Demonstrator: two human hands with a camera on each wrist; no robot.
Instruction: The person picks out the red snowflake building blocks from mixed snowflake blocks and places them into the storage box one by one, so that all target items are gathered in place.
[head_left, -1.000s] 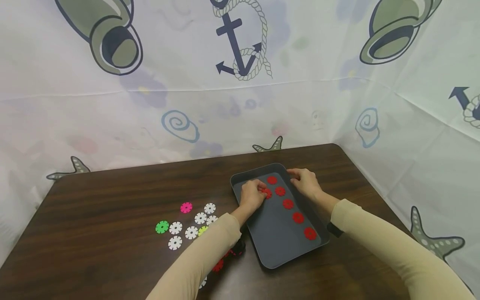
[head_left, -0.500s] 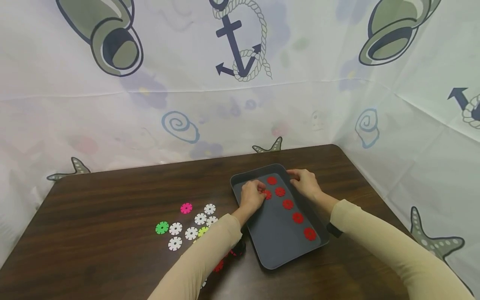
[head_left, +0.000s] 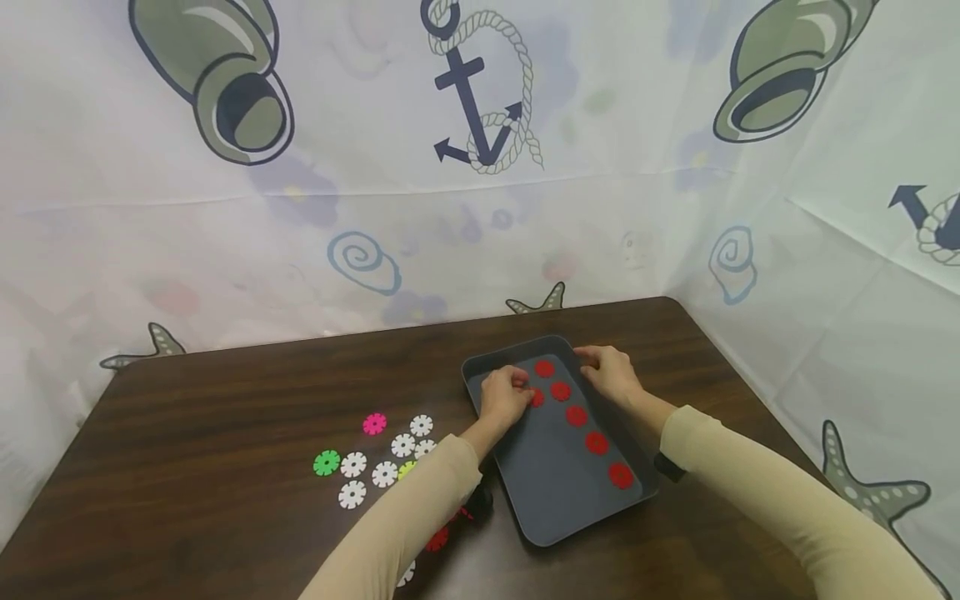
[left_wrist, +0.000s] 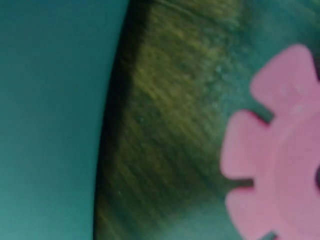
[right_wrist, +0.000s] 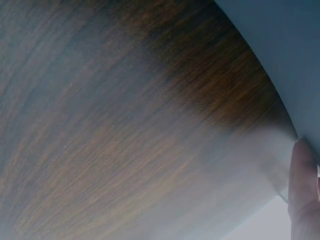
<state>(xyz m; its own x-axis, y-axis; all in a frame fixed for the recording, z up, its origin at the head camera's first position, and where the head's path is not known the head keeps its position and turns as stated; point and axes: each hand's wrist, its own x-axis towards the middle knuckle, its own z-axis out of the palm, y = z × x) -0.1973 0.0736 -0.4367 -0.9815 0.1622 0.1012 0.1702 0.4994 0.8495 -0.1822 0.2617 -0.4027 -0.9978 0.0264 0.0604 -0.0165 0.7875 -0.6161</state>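
In the head view a dark grey baking tray lies on the brown table. On its right side runs a row of several red notched plastic discs. My left hand reaches into the tray, its thumb and finger pinching another red notched disc, partly hidden by the fingers. At the tray's far right rim, my right hand grips the edge. One right finger shows against the tray's outer wall in the right wrist view.
Left of the tray lie loose notched discs: several white ones, a green one, a pink one and a yellow one. Red discs lie partly under the left sleeve. A patterned cloth hangs behind the table.
The head view has tilted slightly, so the scene sits a little lower. Both hands keep nearly the same places at the tray.
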